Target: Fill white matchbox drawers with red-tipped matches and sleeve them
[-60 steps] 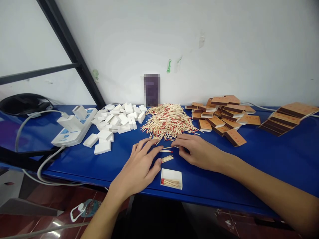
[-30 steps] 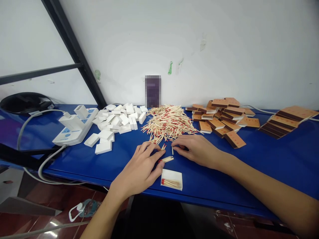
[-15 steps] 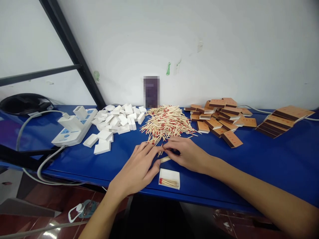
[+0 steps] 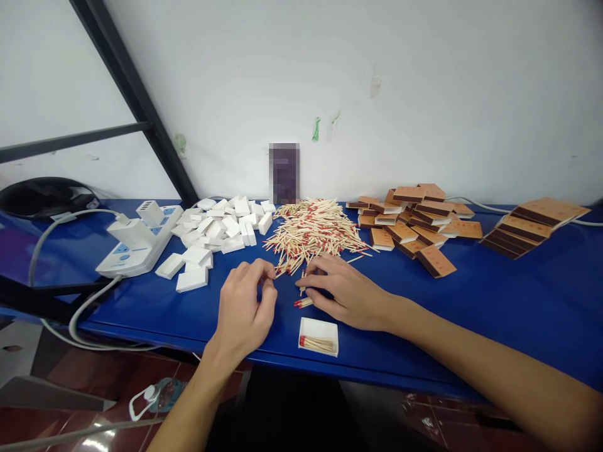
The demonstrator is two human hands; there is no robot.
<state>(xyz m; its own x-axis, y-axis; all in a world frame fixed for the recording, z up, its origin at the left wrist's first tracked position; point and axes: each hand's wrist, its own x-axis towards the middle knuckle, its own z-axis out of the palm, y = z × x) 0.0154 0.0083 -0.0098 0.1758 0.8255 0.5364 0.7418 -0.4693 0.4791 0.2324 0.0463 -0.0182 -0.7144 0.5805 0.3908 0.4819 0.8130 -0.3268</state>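
Observation:
My right hand (image 4: 346, 292) bends its fingers and thumb around a few upright-pointing matches (image 4: 303, 290) on the table. Under its thumb more matches (image 4: 304, 302) lie sideways, red heads to the left, partly covered by the hand. My left hand (image 4: 247, 307) rests apart to the left, thumb and index finger curled with a gap between them and nothing visible inside. Its index fingertip is close to the edge of a big heap of loose matches (image 4: 320, 235). In front of both hands a white matchbox tray (image 4: 320, 326) holds a row of matches (image 4: 318, 343) along its near side.
White matchbox trays (image 4: 226, 226) are piled at the left, beside a power strip (image 4: 141, 251) with plugs and cables. Orange matchbox sleeves (image 4: 419, 220) lie heaped at the right, with flatter ones (image 4: 532, 226) further over. A pixelated dark object (image 4: 285, 174) leans against the wall.
My left hand has drawn back to the left, away from the matches and my right hand. Red heads of the sideways matches now show. My right hand has shifted slightly left.

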